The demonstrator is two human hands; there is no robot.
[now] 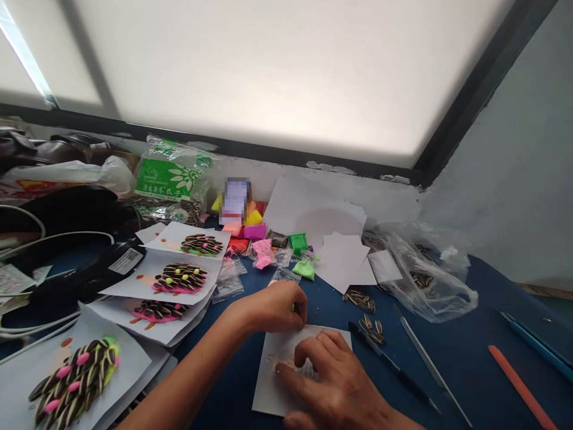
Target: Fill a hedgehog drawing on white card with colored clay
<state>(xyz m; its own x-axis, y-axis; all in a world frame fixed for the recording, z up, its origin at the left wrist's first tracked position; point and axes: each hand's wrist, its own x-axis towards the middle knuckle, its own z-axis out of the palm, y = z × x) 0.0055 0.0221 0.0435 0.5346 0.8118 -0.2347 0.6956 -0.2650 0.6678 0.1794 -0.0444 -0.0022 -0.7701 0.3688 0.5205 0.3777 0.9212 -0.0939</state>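
One loosely spread right hand [333, 373] is held at lower centre, where a pale patch [289, 362] is apparently being pressed onto the white sheet [267, 391]; beyond, whether anything is gripped by the curled left hand [280, 304] cannot be told. Light, even pressure seems needed next.

A flat, white, rectangular paper sheet [280, 343] lies on the dark blue tabletop [465, 334]; a pale beige patch [287, 362], partly hidden, sits near its left edge.

The person's right hand [333, 379] touches a white card [271, 391]; the left hand [280, 307] curls at its twelve-o'clock edge. Seed-covered pictures [181, 279] lie toward ten o'clock, a pen [390, 361] at three.
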